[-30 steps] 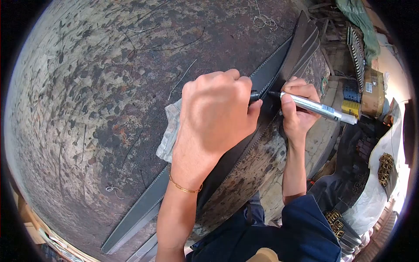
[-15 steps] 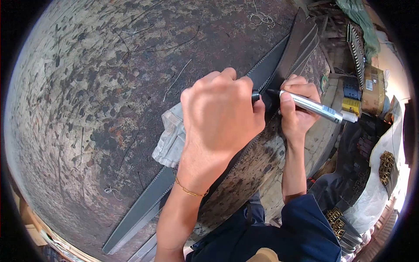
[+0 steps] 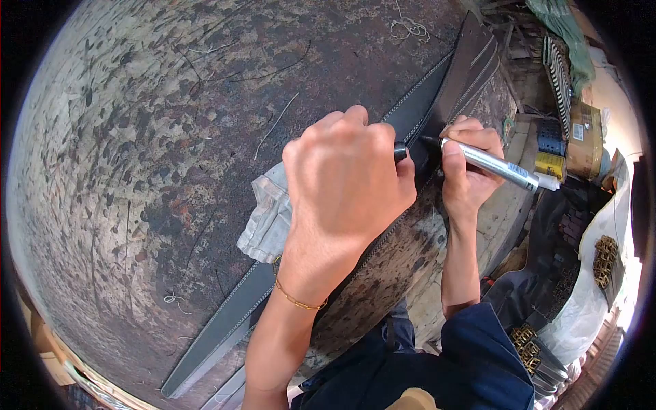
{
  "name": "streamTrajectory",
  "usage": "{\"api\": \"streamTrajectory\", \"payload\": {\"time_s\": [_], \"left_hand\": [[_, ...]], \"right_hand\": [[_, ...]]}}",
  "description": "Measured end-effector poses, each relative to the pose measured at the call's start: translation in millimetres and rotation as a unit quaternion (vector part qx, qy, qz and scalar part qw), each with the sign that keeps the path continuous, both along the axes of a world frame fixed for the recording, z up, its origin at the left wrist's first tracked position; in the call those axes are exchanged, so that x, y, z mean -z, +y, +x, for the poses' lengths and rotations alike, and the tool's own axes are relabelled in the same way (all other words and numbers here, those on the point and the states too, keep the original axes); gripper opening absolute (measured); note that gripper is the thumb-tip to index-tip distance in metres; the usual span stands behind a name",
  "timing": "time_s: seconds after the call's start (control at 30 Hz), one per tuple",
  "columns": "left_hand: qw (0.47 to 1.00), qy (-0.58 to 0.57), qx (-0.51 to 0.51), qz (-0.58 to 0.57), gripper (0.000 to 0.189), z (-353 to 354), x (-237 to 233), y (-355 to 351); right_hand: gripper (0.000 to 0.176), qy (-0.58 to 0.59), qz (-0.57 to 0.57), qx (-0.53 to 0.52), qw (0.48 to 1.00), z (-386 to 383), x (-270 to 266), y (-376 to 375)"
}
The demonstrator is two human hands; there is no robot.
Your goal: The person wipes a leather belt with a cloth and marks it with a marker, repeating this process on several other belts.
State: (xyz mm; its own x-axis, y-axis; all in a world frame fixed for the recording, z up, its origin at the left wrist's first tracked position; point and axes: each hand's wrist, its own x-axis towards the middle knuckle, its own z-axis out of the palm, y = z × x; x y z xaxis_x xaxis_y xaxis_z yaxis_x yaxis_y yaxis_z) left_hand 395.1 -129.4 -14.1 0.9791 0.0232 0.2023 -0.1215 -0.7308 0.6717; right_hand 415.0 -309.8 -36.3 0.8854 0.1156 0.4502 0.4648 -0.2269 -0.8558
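Observation:
My right hand (image 3: 471, 160) is closed around a silver marker pen (image 3: 493, 162). The pen's dark tip points left and meets the edge of a dark leather strap (image 3: 456, 85) with pale stitching; whether it touches cannot be made out. My left hand (image 3: 348, 174) is a fist over the middle of the straps, with a black marker cap (image 3: 400, 151) poking out between thumb and index finger. Its other fingertips are hidden. Beneath this hand lies a crumpled grey cloth (image 3: 263, 219). Another stitched strap (image 3: 219, 328) runs out toward the lower left.
The straps rest on a worn, blotchy work surface (image 3: 171, 171) with loose thread (image 3: 410, 31) on it. To the right are a cardboard box (image 3: 584, 140), a yellow box (image 3: 550, 166), a blue container (image 3: 552, 140) and brass-coloured buckles (image 3: 605, 262) on white sheeting.
The marker pen and my right hand have shifted very slightly, with the tip still by the strap edge. My left hand stays almost in place.

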Motion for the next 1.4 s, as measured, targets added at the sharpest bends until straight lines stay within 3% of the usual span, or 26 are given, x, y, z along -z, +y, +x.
{"api": "streamTrajectory", "payload": {"time_s": [0.27, 0.37, 0.47, 0.6, 0.67, 0.8, 0.87, 1.0, 1.3, 1.4], "left_hand": [[1.0, 0.018, 0.006, 0.011, 0.02, 0, -2, 1], [1.0, 0.023, 0.01, 0.011, 0.02, 1, -4, 1], [1.0, 0.027, 0.012, 0.01, 0.02, 1, -4, 1], [1.0, 0.023, 0.015, 0.012, 0.02, 1, -3, 1], [0.999, 0.026, 0.015, 0.012, 0.021, 1, -3, 1], [0.999, 0.041, 0.016, 0.014, 0.024, 1, -6, 1], [0.999, 0.031, 0.002, 0.02, 0.025, 1, -3, -2], [0.999, 0.022, -0.018, 0.025, 0.027, 2, -1, -5], [0.998, 0.03, -0.049, 0.033, 0.026, 2, -3, -11], [0.998, 0.043, -0.043, 0.035, 0.026, 2, -4, -10]], "right_hand": [[0.013, -0.051, -0.091, -0.004, 0.995, 1, 0, 3], [0.013, -0.015, -0.01, 0.02, 1.0, 1, 2, 0], [0.014, 0.012, -0.001, 0.021, 1.0, -1, -1, 2], [0.013, -0.006, -0.023, 0.025, 0.999, 0, -1, 3], [0.013, -0.027, -0.088, 0.028, 0.995, -1, -3, 4], [0.013, -0.037, -0.089, 0.016, 0.995, 0, -2, 3], [0.014, 0.058, 0.007, 0.054, 0.997, -3, -5, 2], [0.013, 0.016, 0.045, 0.034, 0.998, 6, 5, -7], [0.013, 0.034, -0.021, 0.043, 0.998, 1, 0, 0], [0.013, -0.061, -0.1, 0.018, 0.993, 4, 1, 0]]}}
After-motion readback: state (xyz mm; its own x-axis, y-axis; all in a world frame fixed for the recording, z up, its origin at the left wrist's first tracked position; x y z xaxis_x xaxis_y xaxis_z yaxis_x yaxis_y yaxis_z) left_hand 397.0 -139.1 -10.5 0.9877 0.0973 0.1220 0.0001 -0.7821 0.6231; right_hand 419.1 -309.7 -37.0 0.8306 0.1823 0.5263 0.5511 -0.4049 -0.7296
